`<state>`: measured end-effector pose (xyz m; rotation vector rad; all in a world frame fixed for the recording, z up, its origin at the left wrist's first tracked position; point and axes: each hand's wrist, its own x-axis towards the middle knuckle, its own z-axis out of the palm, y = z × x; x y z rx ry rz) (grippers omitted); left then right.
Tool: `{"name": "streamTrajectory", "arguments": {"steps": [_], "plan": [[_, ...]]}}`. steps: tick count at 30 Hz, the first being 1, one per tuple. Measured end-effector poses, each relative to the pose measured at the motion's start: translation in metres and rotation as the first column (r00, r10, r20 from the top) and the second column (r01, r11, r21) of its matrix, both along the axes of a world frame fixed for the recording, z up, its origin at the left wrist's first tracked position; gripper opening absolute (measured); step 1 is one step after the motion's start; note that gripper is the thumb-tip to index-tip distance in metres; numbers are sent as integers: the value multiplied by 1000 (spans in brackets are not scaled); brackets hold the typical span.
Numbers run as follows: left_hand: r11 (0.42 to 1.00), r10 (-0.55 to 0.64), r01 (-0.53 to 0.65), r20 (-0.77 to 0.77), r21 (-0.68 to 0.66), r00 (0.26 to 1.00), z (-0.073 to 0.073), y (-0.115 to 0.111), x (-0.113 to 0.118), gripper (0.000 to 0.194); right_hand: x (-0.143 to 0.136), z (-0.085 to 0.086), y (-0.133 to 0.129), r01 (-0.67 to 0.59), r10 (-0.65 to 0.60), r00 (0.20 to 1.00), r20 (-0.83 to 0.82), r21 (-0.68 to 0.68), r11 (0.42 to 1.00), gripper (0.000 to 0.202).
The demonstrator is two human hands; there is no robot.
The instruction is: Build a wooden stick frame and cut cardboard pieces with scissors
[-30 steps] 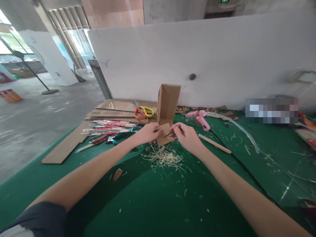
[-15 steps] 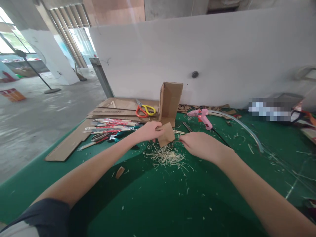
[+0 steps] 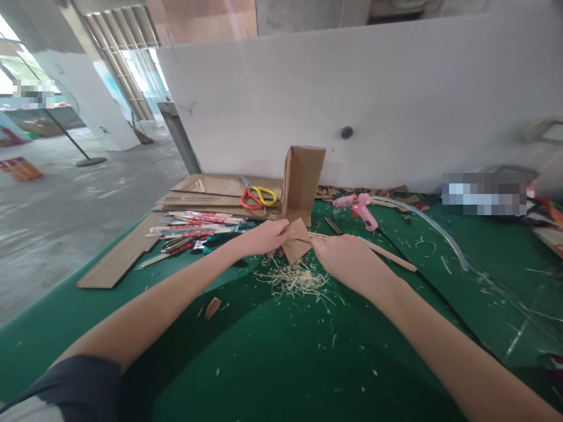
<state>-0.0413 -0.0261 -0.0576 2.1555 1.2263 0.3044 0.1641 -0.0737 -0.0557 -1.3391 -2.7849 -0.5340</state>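
My left hand (image 3: pixel 270 235) is closed on a small tan piece of cardboard (image 3: pixel 297 253), which it holds tilted above the table. From the closed fingers of my right hand (image 3: pixel 336 251), a thin brown stick (image 3: pixel 303 240) runs left across the face of that cardboard. Its other end is hidden in the right hand. Under both hands lies a heap of pale, curly wood shavings (image 3: pixel 299 279). A light wooden strip (image 3: pixel 391 255) rests on the table behind the right hand, partly covered by it. Just beyond the hands stands a folded cardboard box form (image 3: pixel 307 179).
Red-and-yellow-handled scissors (image 3: pixel 258 198) lie on cardboard sheets (image 3: pixel 211 200). Left of the hands are several wrapped sticks (image 3: pixel 197 225). A pink glue gun (image 3: pixel 361 211), its light glowing, stands at the right with a black cord. The green table (image 3: pixel 272 363) meets a white panel (image 3: pixel 264 99).
My right hand has moved left, closer to the left hand, so the stick now overlaps the cardboard. More of the wooden strip shows behind it. The left hand has barely shifted.
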Motion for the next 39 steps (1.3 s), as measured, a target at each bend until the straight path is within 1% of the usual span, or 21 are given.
{"name": "streamTrajectory", "arguments": {"steps": [3,6,10,15,19,22,25,29,32,35,39], "plan": [[998,-15,15,-7,58,1000,-2,0,1,27,0,3,-1,15,-15,1000,3,-31,999,25],[998,-16,16,-7,68,1000,-4,1,2,26,0,6,-2,14,-14,1000,2,-50,999,25],[999,5,-5,8,43,1000,-6,3,2,24,1,5,-2,-2,1,1000,-20,-46,999,26],[999,38,-39,24,21,999,-8,3,5,24,0,1,-1,-2,1,1000,-10,-45,999,28],[998,65,-66,32,21,997,-10,2,7,26,-4,1,-2,13,-13,1000,4,-88,996,30],[998,44,-45,23,50,999,-11,2,6,28,-9,2,-2,48,-49,999,-5,-135,990,29],[997,38,-40,30,68,999,-14,4,6,26,-14,3,0,85,-95,994,-55,-161,983,25],[996,60,-62,43,64,997,-17,5,7,22,-20,3,5,120,-161,975,-154,-243,963,23],[996,66,-69,52,63,996,-19,5,7,22,-22,1,9,153,-242,936,-254,-327,933,25],[992,35,-40,41,119,999,-18,3,6,24,-25,0,11,185,-319,891,-324,-383,905,28],[974,16,-16,0,226,1000,-16,-2,5,25,-26,1,13,206,-377,843,-384,-418,885,30]]}}
